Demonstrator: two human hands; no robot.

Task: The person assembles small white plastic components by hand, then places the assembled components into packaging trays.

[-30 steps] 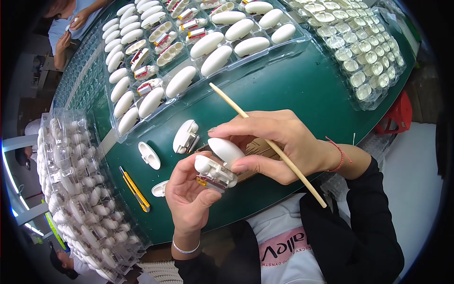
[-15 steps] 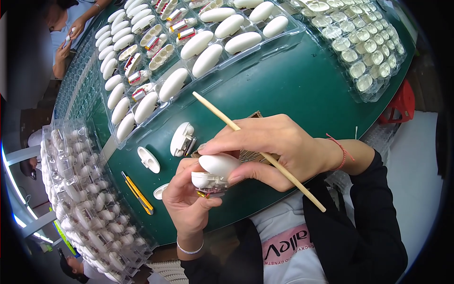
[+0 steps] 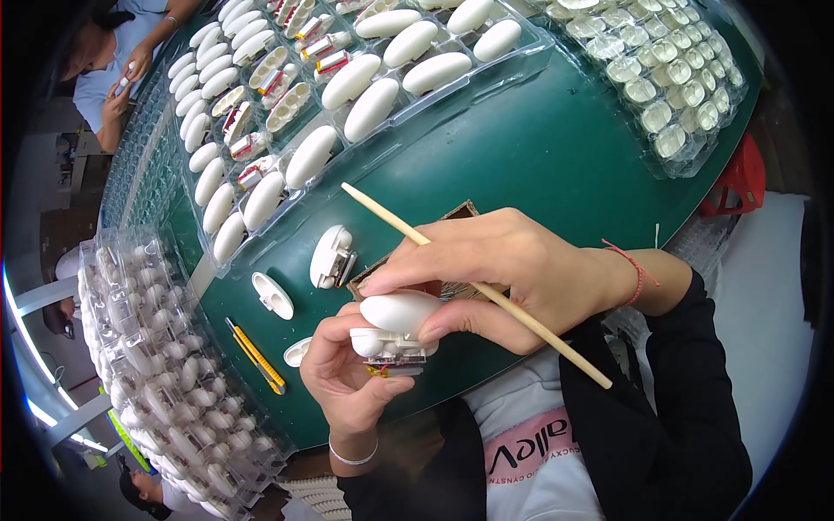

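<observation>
My left hand (image 3: 343, 378) grips a white plastic case insert (image 3: 369, 342) with a circuit board and a small wired silver part on its underside. Just above it, my right hand (image 3: 517, 265) pinches a smooth white oval shell (image 3: 393, 310) between thumb and fingers. The shell's lower edge is at the insert's top; whether the two are joined I cannot tell. A pale wooden stick (image 3: 556, 341) runs slantwise through the right hand, lying across its fingers. Beyond the left hand, another white case assembly (image 3: 330, 256) lies on the green table (image 3: 486, 165).
A white shell half (image 3: 273, 295), a partly hidden white piece (image 3: 297, 352) and a yellow cutter knife (image 3: 256, 356) lie at left. A clear tray (image 3: 417, 122) of white cases spreads behind. Stacked trays (image 3: 174, 373) stand left, others (image 3: 669, 95) far right. Another person's hands (image 3: 117, 95) work far left.
The insert in my left hand has turned slightly, showing more of its circuit board. My right hand keeps the shell and stick; the stick has swung a little.
</observation>
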